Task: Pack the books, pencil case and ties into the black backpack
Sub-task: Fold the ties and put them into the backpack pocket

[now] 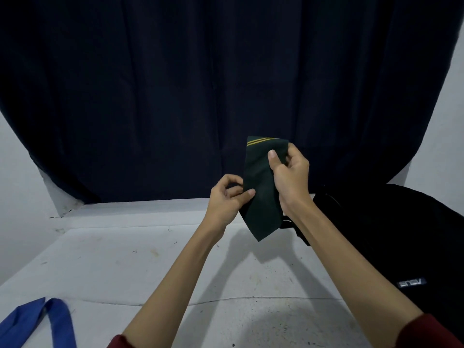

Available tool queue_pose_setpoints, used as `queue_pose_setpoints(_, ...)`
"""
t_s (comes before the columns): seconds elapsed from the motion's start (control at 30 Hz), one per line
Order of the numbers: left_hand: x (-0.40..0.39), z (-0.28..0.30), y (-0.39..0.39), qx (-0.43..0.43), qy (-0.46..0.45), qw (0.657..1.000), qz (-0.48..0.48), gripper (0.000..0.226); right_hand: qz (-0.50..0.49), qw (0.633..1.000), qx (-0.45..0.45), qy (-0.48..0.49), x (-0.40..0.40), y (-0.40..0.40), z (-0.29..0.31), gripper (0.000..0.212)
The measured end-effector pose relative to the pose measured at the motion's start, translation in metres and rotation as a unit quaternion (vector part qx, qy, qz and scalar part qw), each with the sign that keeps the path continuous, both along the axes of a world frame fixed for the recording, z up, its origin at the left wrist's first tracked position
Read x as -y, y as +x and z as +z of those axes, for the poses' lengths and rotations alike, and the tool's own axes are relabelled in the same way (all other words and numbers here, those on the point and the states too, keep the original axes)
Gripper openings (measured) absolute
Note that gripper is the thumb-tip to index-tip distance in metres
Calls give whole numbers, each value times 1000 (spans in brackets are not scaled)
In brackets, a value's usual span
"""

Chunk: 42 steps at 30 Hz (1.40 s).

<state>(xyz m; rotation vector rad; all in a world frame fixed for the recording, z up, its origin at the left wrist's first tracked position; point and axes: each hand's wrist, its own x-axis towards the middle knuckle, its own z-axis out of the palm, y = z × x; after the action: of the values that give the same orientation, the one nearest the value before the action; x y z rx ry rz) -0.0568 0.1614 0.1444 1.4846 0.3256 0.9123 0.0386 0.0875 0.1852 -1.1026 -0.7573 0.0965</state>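
Observation:
A folded dark green tie with two yellow stripes near its top is held up above the table. My right hand pinches its upper right edge between thumb and fingers. My left hand pinches its lower left edge. The black backpack lies on the table at the right, just behind and below my right wrist. A blue tie lies on the table at the bottom left corner. No books or pencil case are in view.
The white table is scuffed and runs to a wall at the back. A dark blue curtain hangs behind it and fills the upper view. White wall shows at both sides.

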Motion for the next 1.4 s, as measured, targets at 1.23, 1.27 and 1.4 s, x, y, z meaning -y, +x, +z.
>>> queue_pose_setpoints(1.23, 21, -35, 7, -42, -2, 993, 114, 11, -59, 998, -13, 19, -4, 11, 15, 18)
queue_pose_setpoints(1.27, 21, -36, 7, -41, -15, 994, 98, 9, -60, 998, -14, 19, -5, 11, 14, 18)
queue_pose_setpoints(1.4, 18, -35, 1, -59, -18, 997, 35, 20, -64, 998, -19, 19, -4, 12, 17, 21)
